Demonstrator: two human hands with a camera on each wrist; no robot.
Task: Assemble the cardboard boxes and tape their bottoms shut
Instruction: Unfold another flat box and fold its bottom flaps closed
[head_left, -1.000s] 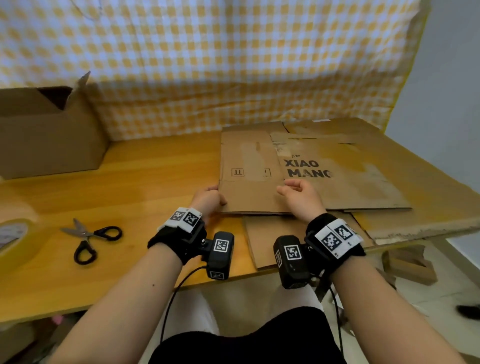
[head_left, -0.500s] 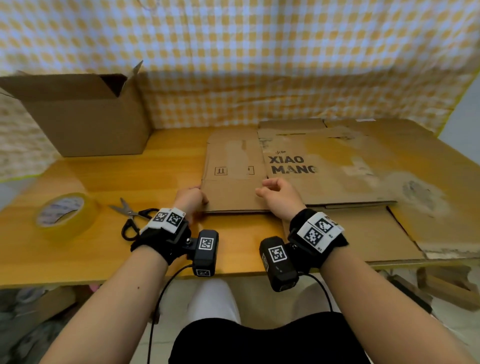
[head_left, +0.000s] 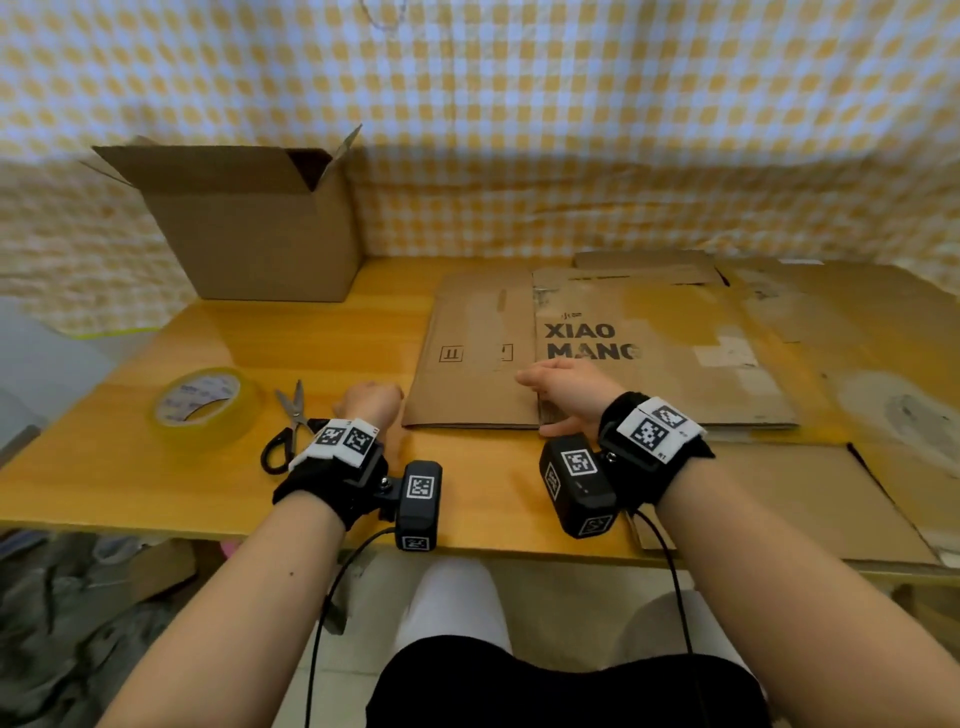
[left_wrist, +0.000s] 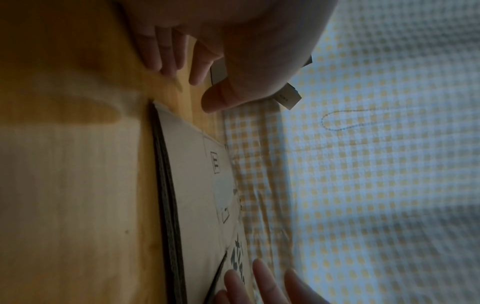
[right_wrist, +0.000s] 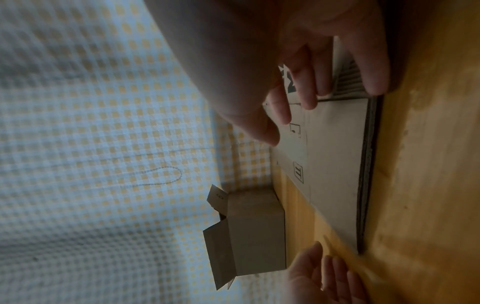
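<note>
a flattened box (head_left: 483, 358), printed "xiao mang", is shown lying on a stack of flat cardboard (head_left: 857, 332) at the right half of the tabletop (head_left: 130, 467), its near edge close to the front edge; it is judged not yet unfolded or taped. the right hand (head_left: 566, 389) is seen over its near edge, thumb at the edge and fingers loosely extended above the top face; no firm grasp is shown. the left hand (head_left: 371, 402) is held relaxed and empty just beside the box's near left corner. one assembled box (head_left: 260, 234) is set upright at the rear left, flaps open; whether its bottom is taped cannot be told. a tape roll (head_left: 205, 408) and scissors (head_left: 291, 431) are laid near the front left.
</note>
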